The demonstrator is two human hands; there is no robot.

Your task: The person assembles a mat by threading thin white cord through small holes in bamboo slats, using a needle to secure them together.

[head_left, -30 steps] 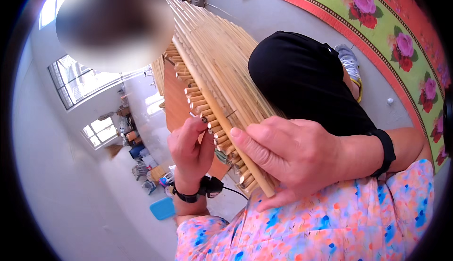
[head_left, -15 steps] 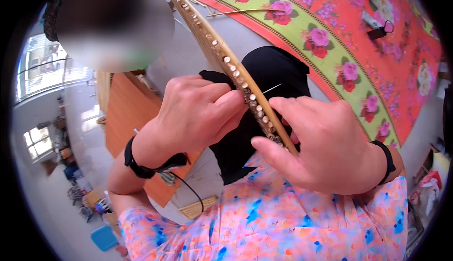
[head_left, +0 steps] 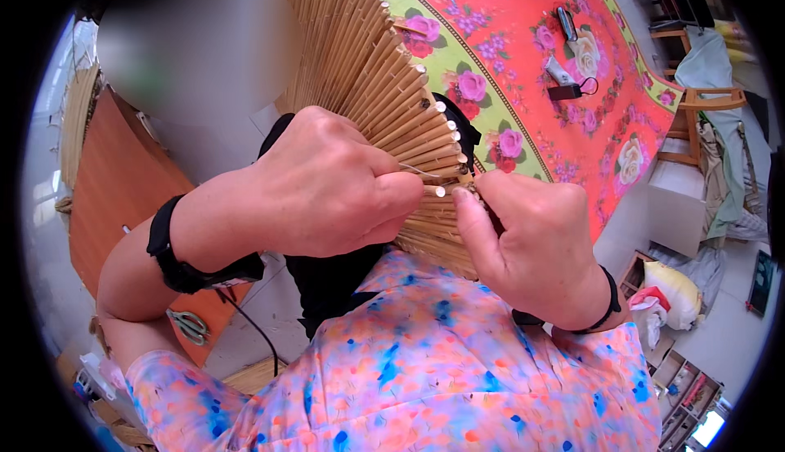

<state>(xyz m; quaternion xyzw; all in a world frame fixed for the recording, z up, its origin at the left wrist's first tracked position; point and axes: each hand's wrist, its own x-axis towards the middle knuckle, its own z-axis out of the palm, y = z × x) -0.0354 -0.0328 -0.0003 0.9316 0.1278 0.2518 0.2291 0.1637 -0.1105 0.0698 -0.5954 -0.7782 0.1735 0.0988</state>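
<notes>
A mat of thin bamboo sticks [head_left: 352,51] fans out in front of me, with pale cut ends along its right edge. My left hand [head_left: 331,190] is closed over the mat near that edge, thumb and fingers pinched on a bamboo stick [head_left: 436,191] whose pale end juts past the fingertips. A thin white thread [head_left: 419,171] curves from beside its fingers towards the edge. My right hand [head_left: 531,239] pinches the mat's edge just right of that stick end. The fingers of both hands partly hide what they grip.
A floral red and green cloth [head_left: 507,60] spreads ahead and right, bearing a dark-handled tool [head_left: 566,24] and a small black object with a loop [head_left: 564,92]. Scissors [head_left: 190,327] lie on a brown board [head_left: 114,199] at left. Wooden chair [head_left: 695,117] and bags [head_left: 670,297] stand right.
The mat has turned from edge-on to show its broad face. My hands have moved left and closer together; the right hand, formerly spread along the edge, now pinches it.
</notes>
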